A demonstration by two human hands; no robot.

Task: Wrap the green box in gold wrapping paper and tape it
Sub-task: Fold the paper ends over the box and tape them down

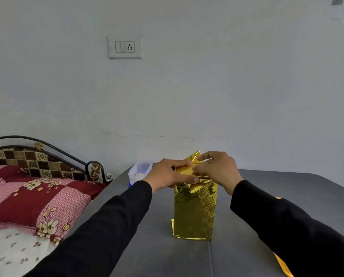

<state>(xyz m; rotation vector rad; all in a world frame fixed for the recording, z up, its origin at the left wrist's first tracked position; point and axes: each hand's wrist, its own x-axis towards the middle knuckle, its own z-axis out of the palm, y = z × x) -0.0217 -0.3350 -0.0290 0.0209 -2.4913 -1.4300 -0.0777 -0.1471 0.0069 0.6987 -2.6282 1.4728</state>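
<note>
Home bedroom, metal-framed bed (47,154) with patchwork floral pillow (37,202), grey table (267,188) alongside, plain wall with switch-and-socket plate (125,47)

The gold foil wrapping paper (195,214) is covering the box entirely, so no green is showing. The left hand (167,175) is hiding part of the clear plastic lidded container (140,170) (contents too small to identify). The black right sleeve (299,234) is concealing most of a flat gold sheet (283,264), which the bottom edge is cutting off.
</note>
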